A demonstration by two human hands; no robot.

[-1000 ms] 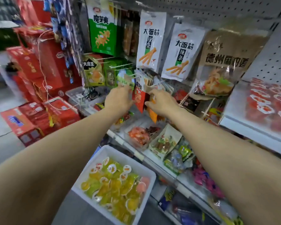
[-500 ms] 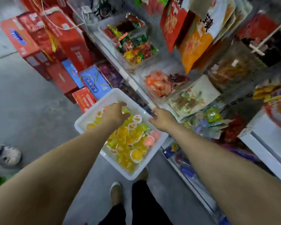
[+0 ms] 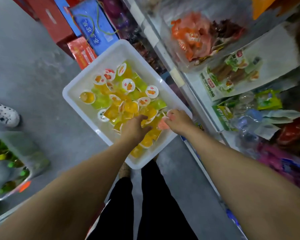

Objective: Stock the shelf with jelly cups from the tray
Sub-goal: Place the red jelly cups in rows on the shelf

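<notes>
A white tray [image 3: 73, 94] sits on the grey floor beside the shelf, filled with several yellow, green and pink jelly cups [image 3: 128, 85]. My left hand [image 3: 134, 128] reaches into the near part of the pile, thumb and fingers curled round a yellow jelly cup [image 3: 146, 122]. My right hand [image 3: 178, 121] is at the tray's right rim and grips a pink jelly cup [image 3: 162, 125]. The shelf [image 3: 178, 78] runs along the right, its edge just beyond the tray.
Bagged snacks [image 3: 190, 37] fill the shelf levels on the right. Red and blue cartons [image 3: 92, 26] stand on the floor past the tray. At left sit a clear bin of bottles [image 3: 10, 163] and another person's white shoe [image 3: 5, 115]. My legs [image 3: 145, 201] are under the tray's near corner.
The view has tipped down from the hanging packets to the tray. Both hands dropped from the hooks into the tray and have closed on jelly cups.
</notes>
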